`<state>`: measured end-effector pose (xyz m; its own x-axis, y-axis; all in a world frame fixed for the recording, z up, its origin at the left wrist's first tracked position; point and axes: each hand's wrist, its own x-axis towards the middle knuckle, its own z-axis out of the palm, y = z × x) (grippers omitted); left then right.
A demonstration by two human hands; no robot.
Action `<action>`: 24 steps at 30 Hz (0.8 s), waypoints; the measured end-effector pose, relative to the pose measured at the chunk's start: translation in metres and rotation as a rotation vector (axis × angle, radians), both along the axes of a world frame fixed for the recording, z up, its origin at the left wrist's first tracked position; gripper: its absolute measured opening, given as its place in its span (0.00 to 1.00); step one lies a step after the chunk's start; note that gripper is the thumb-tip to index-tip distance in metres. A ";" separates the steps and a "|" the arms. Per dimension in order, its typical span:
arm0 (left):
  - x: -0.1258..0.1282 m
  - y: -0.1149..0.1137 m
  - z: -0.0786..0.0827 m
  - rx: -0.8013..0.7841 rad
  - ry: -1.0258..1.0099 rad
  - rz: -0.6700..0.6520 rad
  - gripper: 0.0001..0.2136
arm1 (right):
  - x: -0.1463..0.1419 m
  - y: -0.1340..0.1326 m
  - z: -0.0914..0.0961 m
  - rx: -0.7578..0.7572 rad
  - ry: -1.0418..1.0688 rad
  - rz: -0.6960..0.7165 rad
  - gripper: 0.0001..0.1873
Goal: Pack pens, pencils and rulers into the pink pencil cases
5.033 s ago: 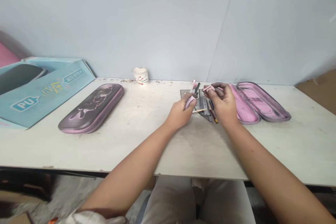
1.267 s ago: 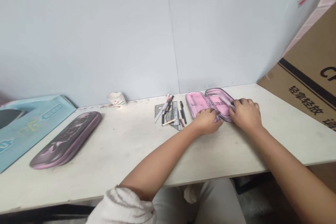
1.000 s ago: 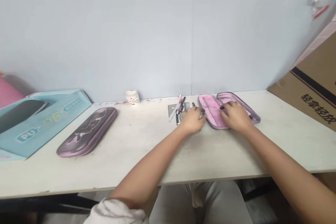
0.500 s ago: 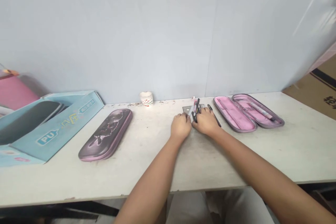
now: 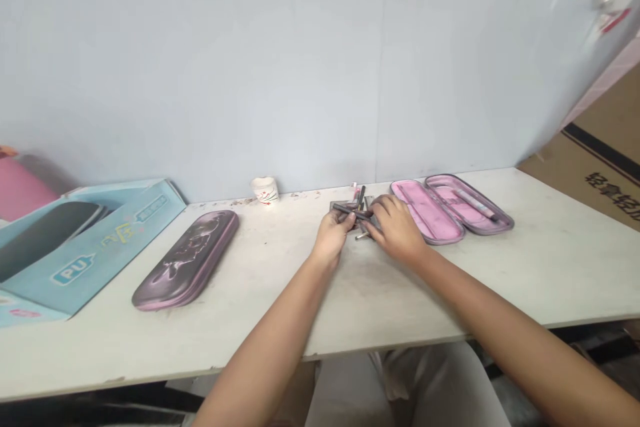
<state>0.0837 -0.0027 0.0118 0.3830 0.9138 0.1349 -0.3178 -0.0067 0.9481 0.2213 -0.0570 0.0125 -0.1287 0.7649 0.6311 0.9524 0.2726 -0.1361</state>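
Note:
Over a small pile of stationery, my left hand [image 5: 331, 237] is closed on a black pen [image 5: 345, 209], its thumb along the near side. The fingers of my right hand [image 5: 399, 225] are bent around the right end of that pen; just what they pinch is partly hidden. Under and behind the hands lie more pens [image 5: 362, 195] and a grey flat piece like a ruler, partly covered. An open pencil case [image 5: 434, 212] with pink lining lies right of my right hand, with a light-coloured pen [image 5: 475, 203] in its far half.
A closed dark pencil case [image 5: 187, 257] with pink sides lies left on the white table [image 5: 280, 300]. A paper cup [image 5: 265, 190] stands by the wall. At far left is a blue box [image 5: 115, 240] holding another dark case. A brown carton [image 5: 590, 167] stands at the right.
Both hands have come up slightly from the pile, and a black pen now lies crosswise between them. The view has shifted a little to the right.

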 end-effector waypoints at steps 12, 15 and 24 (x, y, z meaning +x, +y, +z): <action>0.126 -0.022 0.015 0.617 0.738 -0.165 0.20 | 0.146 -0.038 -0.007 0.045 0.061 -0.542 0.17; 0.156 -0.030 0.010 0.888 0.980 -0.198 0.22 | 0.179 -0.048 -0.017 -0.042 0.051 -0.689 0.18; 0.178 -0.042 -0.008 1.034 1.252 -0.272 0.25 | 0.197 -0.052 -0.037 -0.249 0.124 -0.706 0.20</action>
<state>0.2615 -0.0447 0.0043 0.8409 0.5300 0.1094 0.4975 -0.8367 0.2292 0.4184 -0.1092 -0.0244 0.5051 0.7613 0.4066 0.8631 -0.4487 -0.2318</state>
